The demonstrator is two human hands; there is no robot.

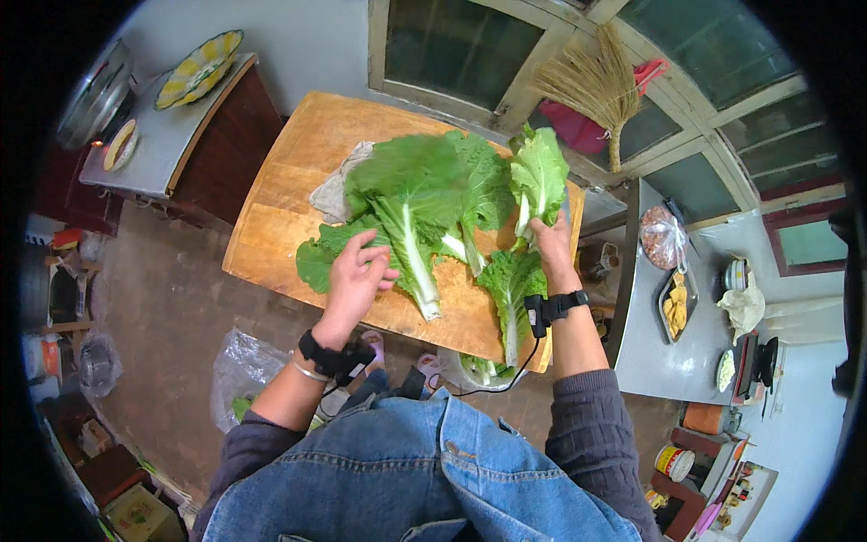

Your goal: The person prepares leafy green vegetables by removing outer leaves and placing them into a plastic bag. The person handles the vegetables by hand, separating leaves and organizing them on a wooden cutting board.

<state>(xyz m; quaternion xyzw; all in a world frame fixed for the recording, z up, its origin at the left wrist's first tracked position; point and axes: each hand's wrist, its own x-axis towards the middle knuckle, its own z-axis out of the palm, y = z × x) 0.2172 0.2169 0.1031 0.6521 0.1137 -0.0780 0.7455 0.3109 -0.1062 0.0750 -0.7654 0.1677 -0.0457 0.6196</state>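
Observation:
My right hand (552, 237) holds a small head of pale leafy greens (540, 169) by its lower part, above the right end of the wooden table (271, 237). My left hand (359, 274) has nothing in it; its fingers are apart and slightly bent, beside a large green leaf (410, 237) with a thick white rib. The top of that leaf is blurred. More leaves lie under and behind it. Another leaf (511, 298) rests near my right wrist, its stem at the table's front edge. A grey cloth (339, 186) lies partly beneath the leaves.
Below the table's front edge is a plastic bag (450, 362) with greens; another clear bag (244, 366) lies at left. A metal-topped counter (650, 359) on the right bears a tray of yellow food (676, 308). A straw broom (596, 88) hangs by the windows.

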